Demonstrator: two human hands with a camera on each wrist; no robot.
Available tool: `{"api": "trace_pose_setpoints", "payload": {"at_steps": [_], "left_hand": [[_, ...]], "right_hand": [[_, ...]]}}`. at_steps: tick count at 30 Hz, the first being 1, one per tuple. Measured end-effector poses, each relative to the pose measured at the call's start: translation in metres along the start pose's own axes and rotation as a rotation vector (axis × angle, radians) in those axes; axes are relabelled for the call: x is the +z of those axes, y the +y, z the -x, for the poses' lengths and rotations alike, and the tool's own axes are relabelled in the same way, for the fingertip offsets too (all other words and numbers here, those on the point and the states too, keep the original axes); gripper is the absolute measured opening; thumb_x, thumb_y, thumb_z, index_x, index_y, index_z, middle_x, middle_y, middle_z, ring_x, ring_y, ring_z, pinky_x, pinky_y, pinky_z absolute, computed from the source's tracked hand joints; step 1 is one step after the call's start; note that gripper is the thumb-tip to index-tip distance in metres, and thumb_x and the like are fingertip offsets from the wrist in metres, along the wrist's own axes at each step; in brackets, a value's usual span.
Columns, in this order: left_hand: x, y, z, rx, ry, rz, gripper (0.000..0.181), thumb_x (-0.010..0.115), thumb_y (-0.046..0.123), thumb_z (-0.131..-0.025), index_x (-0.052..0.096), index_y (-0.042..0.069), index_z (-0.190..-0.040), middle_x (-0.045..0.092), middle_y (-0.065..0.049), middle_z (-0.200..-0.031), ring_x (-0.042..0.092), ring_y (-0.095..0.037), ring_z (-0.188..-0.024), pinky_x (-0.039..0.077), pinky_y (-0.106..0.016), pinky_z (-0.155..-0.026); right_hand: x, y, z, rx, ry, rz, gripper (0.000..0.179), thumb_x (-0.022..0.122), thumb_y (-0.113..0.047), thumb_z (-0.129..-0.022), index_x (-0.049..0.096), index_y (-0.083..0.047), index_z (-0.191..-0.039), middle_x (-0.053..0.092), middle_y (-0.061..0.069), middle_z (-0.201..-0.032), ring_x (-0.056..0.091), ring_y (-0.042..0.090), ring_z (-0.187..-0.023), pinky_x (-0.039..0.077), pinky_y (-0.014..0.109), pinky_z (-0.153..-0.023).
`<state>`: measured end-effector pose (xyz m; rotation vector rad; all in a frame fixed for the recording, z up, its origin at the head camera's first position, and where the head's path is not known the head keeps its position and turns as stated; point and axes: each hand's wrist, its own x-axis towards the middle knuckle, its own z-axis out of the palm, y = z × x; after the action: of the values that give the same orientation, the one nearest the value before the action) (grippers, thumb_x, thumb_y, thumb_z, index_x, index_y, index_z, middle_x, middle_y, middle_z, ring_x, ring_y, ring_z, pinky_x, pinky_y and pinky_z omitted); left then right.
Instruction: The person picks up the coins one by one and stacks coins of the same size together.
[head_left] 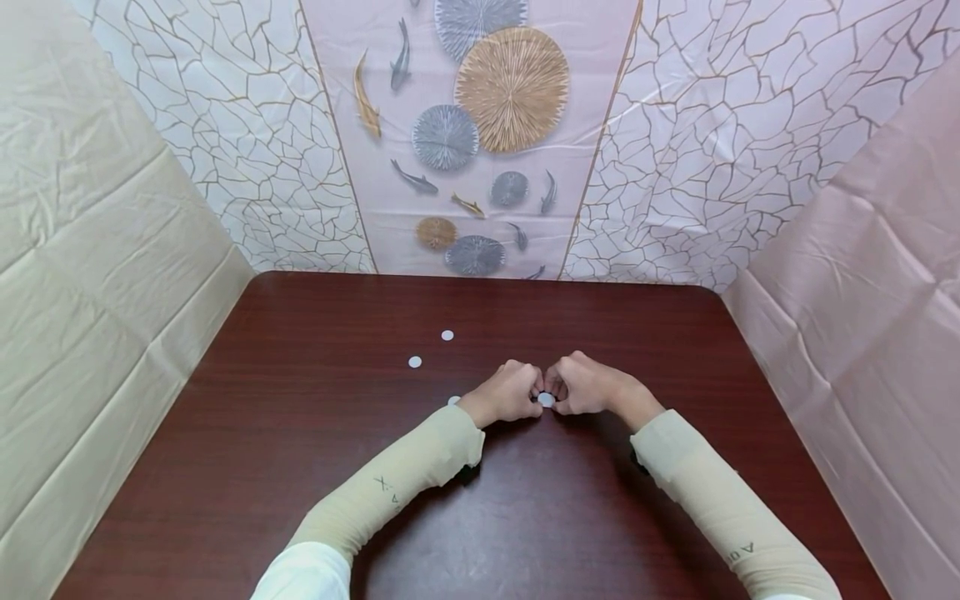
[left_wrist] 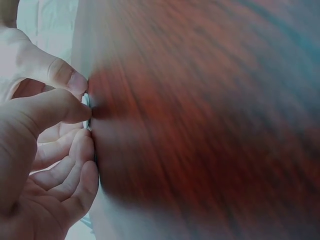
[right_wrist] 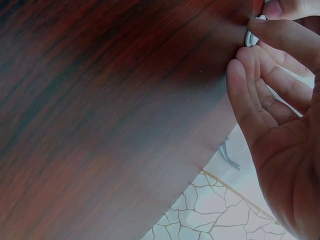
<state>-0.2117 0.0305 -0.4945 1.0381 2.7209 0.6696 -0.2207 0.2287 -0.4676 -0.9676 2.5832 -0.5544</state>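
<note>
Both hands meet over small, round white discs [head_left: 546,400] on the dark wooden table. My left hand [head_left: 512,391] pinches the left edge between thumb and fingers. From the opposite side my right hand [head_left: 587,385] grips the edge with its thumb and fingertips. In the right wrist view the discs [right_wrist: 251,38] look like a thin stack, lying at the right thumb's tip. The left wrist view shows only a sliver of the discs [left_wrist: 86,107] between the thumbs; fingers hide the rest.
Two more white discs, one farther back [head_left: 447,335] and one nearer [head_left: 415,362], lie left of the hands. Another disc [head_left: 453,401] is partly hidden behind the left wrist. Cloth walls surround the table [head_left: 225,450] at the back and sides.
</note>
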Motion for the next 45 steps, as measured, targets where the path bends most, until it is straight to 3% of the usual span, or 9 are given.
{"api": "trace_pose_setpoints", "payload": {"at_steps": [45], "left_hand": [[0.0016, 0.0008, -0.0003, 0.001, 0.021, 0.002, 0.014, 0.078, 0.009, -0.088, 0.074, 0.009, -0.102, 0.077, 0.003, -0.097, 0.072, -0.007, -0.091, 0.054, -0.017, -0.081]], "right_hand": [[-0.0007, -0.0008, -0.0011, 0.051, -0.011, 0.006, 0.015, 0.083, -0.004, -0.079, 0.075, -0.01, -0.09, 0.074, -0.003, -0.084, 0.067, 0.003, -0.076, 0.058, 0.022, -0.071]]}}
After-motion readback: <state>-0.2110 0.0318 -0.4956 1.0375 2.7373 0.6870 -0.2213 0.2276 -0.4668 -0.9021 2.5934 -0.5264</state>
